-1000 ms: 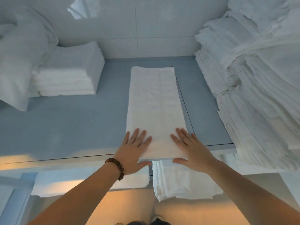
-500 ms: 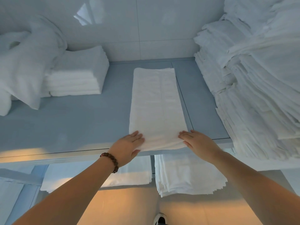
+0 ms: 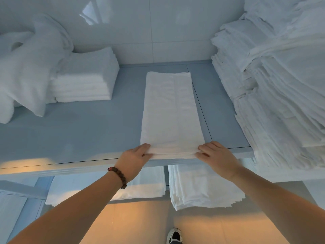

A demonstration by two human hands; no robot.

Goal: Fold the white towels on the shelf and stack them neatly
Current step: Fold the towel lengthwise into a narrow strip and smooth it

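1. Risk first, at the near end. Each hand holds only a corner, so we judge the layers could slide apart or the middle sag once the edge is lifted and carried far. The fold would then land crooked.
2. The left hand (image 3: pixel 134 161), bead bracelet (image 3: pixel 118 176) on its wrist, pinches the near-left corner of the towel strip (image 3: pixel 170 111). The grip is narrow and the forearm reaches up and forward.
3. The right hand (image 3: pixel 215 156) pinches the near-right corner, knuckles up, fingers curled onto the edge.
4. The towel strip lies lengthwise on the blue shelf (image 3: pixel 88 134), its near end at the front lip and its far end close to the back wall.
5. Far left sits a folded stack (image 3: pixel 86 81), which we take as the likely destination.
6. On the right is a tall loose pile (image 3: pixel 272 85), near the strip. A swung corner could snag it.
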